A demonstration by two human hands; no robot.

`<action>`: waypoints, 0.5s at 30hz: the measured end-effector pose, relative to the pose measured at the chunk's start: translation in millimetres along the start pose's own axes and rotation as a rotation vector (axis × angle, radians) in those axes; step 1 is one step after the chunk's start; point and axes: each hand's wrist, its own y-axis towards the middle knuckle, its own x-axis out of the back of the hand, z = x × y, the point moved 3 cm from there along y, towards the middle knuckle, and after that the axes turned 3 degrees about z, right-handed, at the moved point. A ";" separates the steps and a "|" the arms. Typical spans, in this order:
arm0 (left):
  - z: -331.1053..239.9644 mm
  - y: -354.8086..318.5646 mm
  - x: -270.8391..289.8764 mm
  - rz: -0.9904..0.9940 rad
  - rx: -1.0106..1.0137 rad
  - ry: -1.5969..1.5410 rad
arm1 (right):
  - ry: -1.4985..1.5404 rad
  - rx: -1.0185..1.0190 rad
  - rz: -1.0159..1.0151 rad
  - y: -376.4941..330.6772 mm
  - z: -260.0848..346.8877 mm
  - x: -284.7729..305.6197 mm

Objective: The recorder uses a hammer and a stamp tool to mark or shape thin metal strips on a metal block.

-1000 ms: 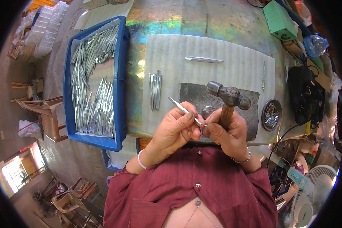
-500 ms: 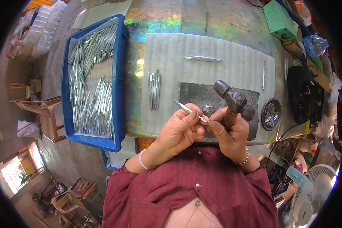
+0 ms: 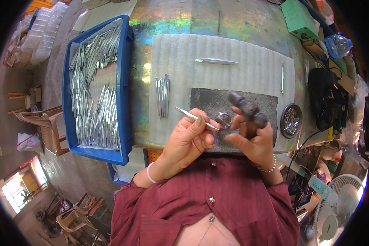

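Observation:
My left hand (image 3: 189,135) pinches a pair of slim silver tweezers (image 3: 188,113), with one tip pointing up and to the left. Its other end reaches toward my right hand (image 3: 254,141), which holds a hammer (image 3: 249,110). The thumb and forefinger of that hand are apart, and the handle is mostly hidden by the fingers. Between the hands, a small round metal block (image 3: 223,119) sits on a dark stone slab (image 3: 205,97). More tweezers (image 3: 162,97) lie in a bunch left of the slab, and a single pair (image 3: 217,61) lies beyond it.
A blue tray (image 3: 125,88) full of tweezers stands at the left on the table. White foam sheeting (image 3: 242,47) lies under the slab. A dark round dish (image 3: 291,121) of small metal bits is at the right, near a black bag (image 3: 323,96) and green box (image 3: 299,20).
My right hand has let go of the tweezers' end and moved slightly right, its thumb and forefinger opening. The hammer head has tilted lower. My left hand has shifted left with the tweezers.

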 end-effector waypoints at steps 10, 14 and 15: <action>-11.7 -3.5 -3.2 0.027 -0.115 0.293 | -0.511 0.082 0.036 -0.5 -1.2 -1.7; -11.4 -0.3 -7.3 0.066 -0.199 0.550 | -0.507 0.127 0.056 2.1 1.2 2.4; -10.7 1.5 -8.8 0.060 -0.238 0.685 | -0.427 0.055 0.029 1.0 1.7 5.6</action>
